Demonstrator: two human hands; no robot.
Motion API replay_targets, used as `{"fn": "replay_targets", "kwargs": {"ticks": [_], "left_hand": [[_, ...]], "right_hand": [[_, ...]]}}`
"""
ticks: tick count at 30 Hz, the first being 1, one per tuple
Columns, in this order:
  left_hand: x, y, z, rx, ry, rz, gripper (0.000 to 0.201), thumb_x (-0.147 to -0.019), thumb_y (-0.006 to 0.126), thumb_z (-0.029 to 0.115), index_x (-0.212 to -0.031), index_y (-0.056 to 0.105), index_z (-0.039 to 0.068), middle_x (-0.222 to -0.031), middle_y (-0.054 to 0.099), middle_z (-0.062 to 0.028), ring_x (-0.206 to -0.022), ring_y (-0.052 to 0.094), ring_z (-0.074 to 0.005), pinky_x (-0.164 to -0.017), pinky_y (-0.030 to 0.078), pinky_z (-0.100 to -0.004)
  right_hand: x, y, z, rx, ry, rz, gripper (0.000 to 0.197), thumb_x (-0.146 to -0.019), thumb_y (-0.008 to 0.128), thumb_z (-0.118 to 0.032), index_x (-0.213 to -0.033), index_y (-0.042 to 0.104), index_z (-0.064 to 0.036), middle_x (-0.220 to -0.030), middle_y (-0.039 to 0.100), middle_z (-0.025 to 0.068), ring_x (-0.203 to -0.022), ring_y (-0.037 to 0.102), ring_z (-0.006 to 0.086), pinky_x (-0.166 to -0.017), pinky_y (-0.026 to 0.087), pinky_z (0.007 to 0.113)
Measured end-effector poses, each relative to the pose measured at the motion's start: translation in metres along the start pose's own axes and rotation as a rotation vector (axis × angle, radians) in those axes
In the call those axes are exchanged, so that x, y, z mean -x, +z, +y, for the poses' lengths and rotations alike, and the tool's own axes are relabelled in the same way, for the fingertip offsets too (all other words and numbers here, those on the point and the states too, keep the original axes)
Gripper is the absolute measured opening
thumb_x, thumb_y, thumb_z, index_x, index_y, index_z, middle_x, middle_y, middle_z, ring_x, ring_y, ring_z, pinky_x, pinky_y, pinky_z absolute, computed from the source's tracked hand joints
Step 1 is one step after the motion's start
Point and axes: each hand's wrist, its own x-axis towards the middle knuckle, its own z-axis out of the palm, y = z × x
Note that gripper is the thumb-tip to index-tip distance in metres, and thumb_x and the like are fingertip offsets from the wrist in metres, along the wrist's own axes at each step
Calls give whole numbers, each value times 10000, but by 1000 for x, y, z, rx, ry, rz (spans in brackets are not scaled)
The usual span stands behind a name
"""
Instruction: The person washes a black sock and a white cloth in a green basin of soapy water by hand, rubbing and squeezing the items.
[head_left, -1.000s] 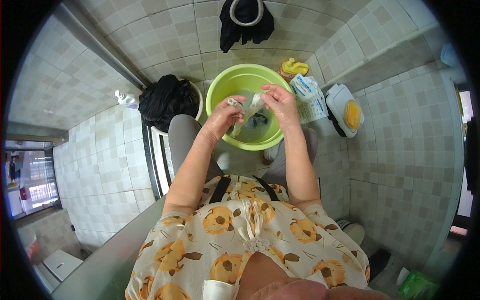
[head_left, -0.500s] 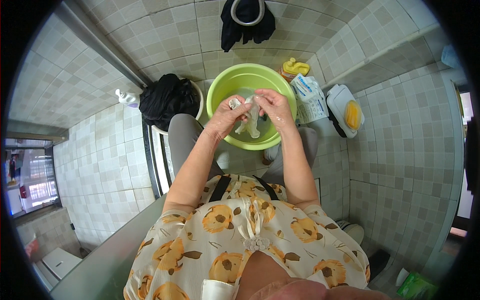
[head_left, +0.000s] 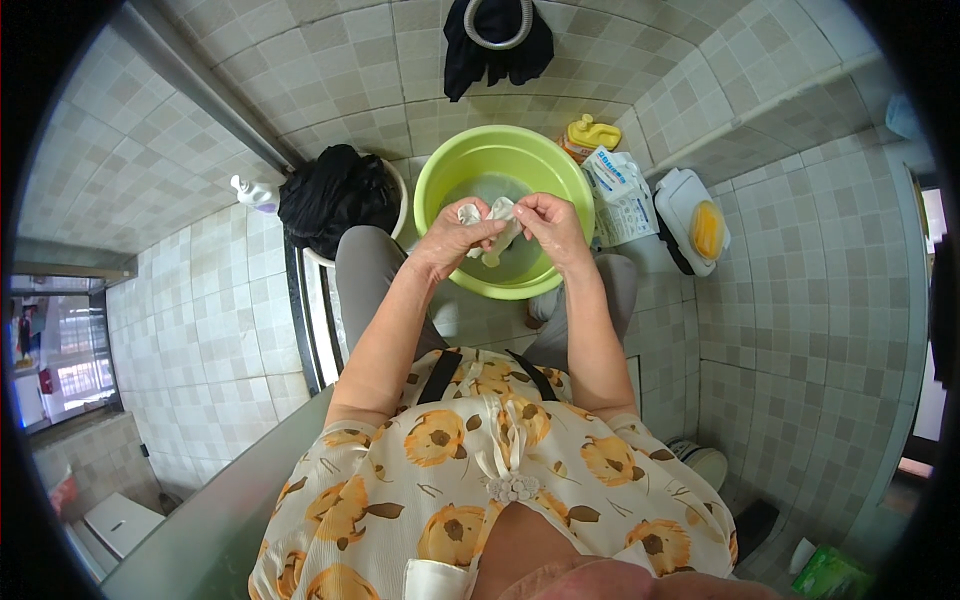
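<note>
A small, limp white cloth [head_left: 503,238] hangs between my two hands, above a lime-green plastic basin [head_left: 560,165] of cloudy water. Its exact kind cannot be made out. My left hand [head_left: 447,243] is closed on the cloth's left part, with some of it bunched above the fingers. With thumb and fingertips, my right hand [head_left: 560,232] pinches the upper right edge. The basin sits on the floor between my knees. Behind the cloth and hands, part of the water is hidden.
Left of the basin, a light tub [head_left: 400,205] holds dark clothes [head_left: 338,200], with a white bottle [head_left: 255,193] beside it. To the right are a yellow jug [head_left: 592,133], a white packet [head_left: 622,195] and a white container [head_left: 680,210] with a yellow brush [head_left: 707,230]. Dark cloth [head_left: 497,55] hangs ahead.
Both hands have come slightly nearer to me. My right hand has shifted its pinch on the cloth, which now hangs shorter and straighter. The basin has stayed in place.
</note>
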Motion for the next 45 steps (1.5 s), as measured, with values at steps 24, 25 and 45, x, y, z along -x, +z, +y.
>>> {"fn": "replay_targets", "kwargs": {"ticks": [24, 25, 45], "left_hand": [[-1, -3, 27, 39, -93, -3, 226, -876, 586, 83, -1085, 606, 1, -963, 634, -86, -781, 618, -152, -709, 517, -236], [0, -3, 33, 42, -62, -14, 248, -896, 545, 80, -1125, 580, -9, -1011, 625, -103, -859, 618, -167, -752, 515, -244], [-15, 15, 59, -456, 23, -78, 280, -930, 490, 149, -1116, 553, -50, -992, 620, -91, -880, 619, -143, -774, 520, -253]], "right_hand": [[4, -2, -11, -62, -134, 60, 179, -892, 563, -139, -985, 579, 14, -831, 589, 16, -637, 479, 43, -536, 378, 194], [4, -1, -16, -64, -148, 66, 172, -895, 562, -141, -982, 572, 7, -839, 586, 18, -645, 482, 47, -547, 387, 197], [-9, 14, -26, 254, -186, 65, 214, -841, 590, -79, -1042, 623, -16, -739, 621, 64, -572, 532, 89, -517, 434, 240]]}}
